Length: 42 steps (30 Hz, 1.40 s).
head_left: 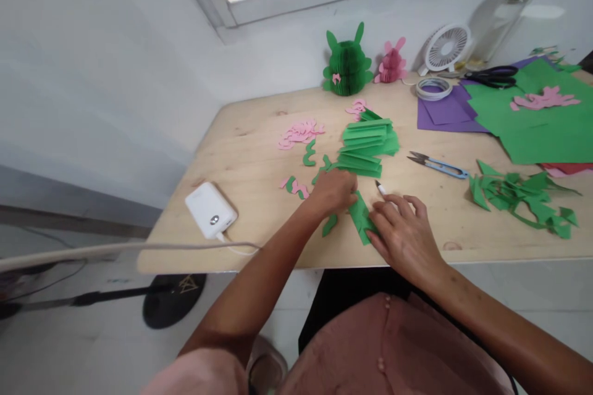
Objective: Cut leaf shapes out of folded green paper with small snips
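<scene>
A folded green paper strip [360, 220] lies near the table's front edge between my hands. My left hand [334, 191] is closed at the strip's upper end; what its fingers grip, if anything, is hidden. Spread fingers of my right hand [405, 231] rest at the strip's right side, touching it. Just above the right fingertips lies a pen [380, 187], partly covered. Beyond my left hand is a fanned stack of folded green paper [365, 142]. Small curved green pieces [309, 153] and a pile of pink cut pieces [300, 133] lie to the left.
A white power bank [210, 210] with a cable is at the left. Blue thread snips [438, 164], green scraps [523, 194], purple sheets [445, 111], tape [433, 89], black scissors [493, 76] and green sheets [523, 136] lie right. Paper figures [347, 68], a fan [447, 48] and a bottle [504, 18] stand behind.
</scene>
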Each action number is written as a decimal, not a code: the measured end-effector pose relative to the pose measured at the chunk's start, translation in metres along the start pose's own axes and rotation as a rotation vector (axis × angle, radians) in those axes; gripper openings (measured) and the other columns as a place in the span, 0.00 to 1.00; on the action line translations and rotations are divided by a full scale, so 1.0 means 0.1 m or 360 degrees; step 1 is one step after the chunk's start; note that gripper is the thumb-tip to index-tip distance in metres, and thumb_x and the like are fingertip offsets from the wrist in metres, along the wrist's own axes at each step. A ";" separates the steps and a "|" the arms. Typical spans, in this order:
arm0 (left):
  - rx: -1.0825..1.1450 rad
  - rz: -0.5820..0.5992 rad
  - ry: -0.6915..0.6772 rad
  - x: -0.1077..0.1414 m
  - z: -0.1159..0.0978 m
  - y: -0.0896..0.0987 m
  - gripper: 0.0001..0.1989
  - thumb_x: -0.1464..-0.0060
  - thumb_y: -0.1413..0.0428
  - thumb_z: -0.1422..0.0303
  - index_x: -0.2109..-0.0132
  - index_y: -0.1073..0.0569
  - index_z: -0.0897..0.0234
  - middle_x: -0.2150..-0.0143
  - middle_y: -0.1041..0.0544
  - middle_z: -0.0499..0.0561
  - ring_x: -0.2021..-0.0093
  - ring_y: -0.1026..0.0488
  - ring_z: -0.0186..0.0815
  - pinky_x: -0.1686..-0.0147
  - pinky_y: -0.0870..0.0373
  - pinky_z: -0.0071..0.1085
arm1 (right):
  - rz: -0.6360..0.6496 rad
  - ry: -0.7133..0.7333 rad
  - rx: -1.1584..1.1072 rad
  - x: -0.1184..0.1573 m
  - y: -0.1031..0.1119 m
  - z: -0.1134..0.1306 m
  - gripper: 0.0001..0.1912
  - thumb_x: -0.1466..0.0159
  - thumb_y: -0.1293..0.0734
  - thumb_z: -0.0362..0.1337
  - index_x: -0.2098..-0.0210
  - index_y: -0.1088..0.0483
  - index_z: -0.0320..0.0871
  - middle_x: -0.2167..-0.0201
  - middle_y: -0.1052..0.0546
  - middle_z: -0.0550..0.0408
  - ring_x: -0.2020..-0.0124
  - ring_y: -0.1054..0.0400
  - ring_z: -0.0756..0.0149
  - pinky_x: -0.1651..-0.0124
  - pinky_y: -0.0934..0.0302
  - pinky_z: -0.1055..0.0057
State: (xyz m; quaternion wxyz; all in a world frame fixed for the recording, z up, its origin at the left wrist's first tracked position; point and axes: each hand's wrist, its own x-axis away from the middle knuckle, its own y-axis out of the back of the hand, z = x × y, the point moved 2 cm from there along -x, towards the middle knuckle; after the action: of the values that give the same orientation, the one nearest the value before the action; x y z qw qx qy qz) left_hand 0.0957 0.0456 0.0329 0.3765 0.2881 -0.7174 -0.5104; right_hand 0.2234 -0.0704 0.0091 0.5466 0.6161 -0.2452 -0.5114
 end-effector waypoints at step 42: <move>0.1934 -0.0503 -0.0237 0.39 -0.03 0.20 0.09 0.52 0.40 0.66 0.63 0.29 0.64 0.69 0.28 0.48 0.70 0.31 0.30 0.67 0.34 0.27 | -0.0192 -0.0856 -0.1460 -0.27 0.16 -0.26 0.13 0.39 0.36 0.44 0.72 0.26 0.42 0.77 0.25 0.57 0.75 0.33 0.66 0.71 0.40 0.71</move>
State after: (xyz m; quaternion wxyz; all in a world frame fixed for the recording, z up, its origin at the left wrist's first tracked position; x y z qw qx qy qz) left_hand 0.0767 0.0192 0.0620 0.0149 0.5168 -0.8522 -0.0801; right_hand 0.2413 -0.0403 0.0302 0.6473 0.1741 -0.0921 -0.7363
